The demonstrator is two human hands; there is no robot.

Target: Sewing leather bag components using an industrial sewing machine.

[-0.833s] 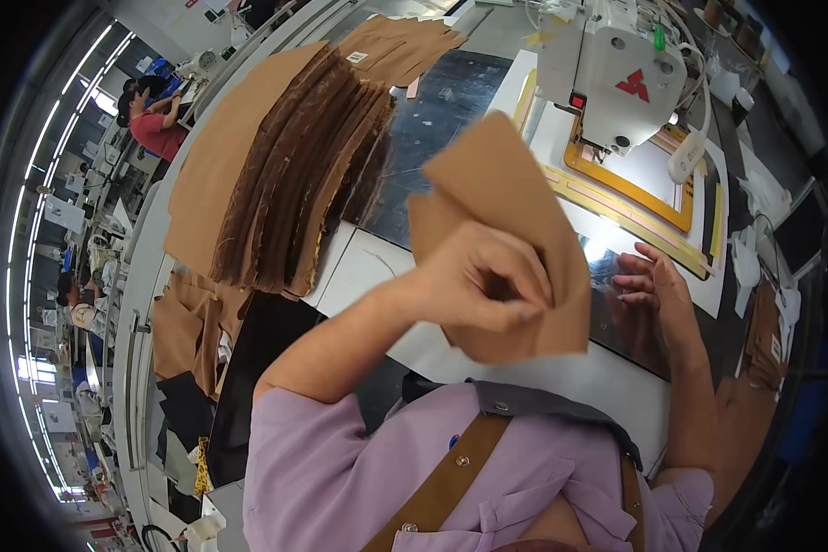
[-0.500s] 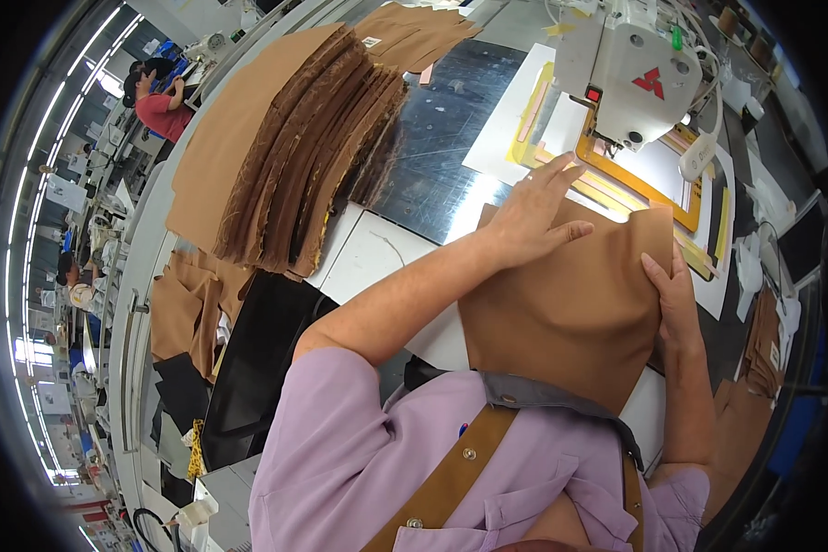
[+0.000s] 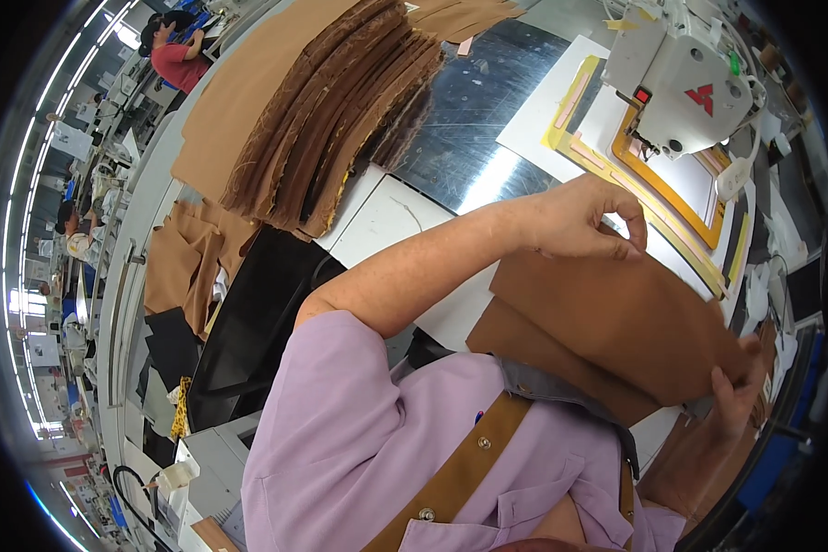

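A brown leather-like panel (image 3: 616, 317) hangs curved in front of my chest, with a fold across its lower part. My left hand (image 3: 580, 216) pinches its upper edge between bent fingers and thumb. Low on the right, my right hand (image 3: 734, 391) grips the panel's right edge. Beyond the hands stands a white sewing machine head (image 3: 685, 87) above an orange-yellow frame (image 3: 708, 225). On my left lies a thick stack of brown panels (image 3: 340, 120) with frayed edges.
A shiny metal plate (image 3: 483, 97) lies between the stack and the machine. Crumpled brown pieces (image 3: 189, 262) and a smooth black thing (image 3: 258, 317) are at the left. Farther off, a person in a red shirt (image 3: 177, 63) sits at another workplace.
The panel has come away from the frame toward me and its edge is lifted. My left hand has gone from lying spread on it to pinching; my right hand has moved right and nearer.
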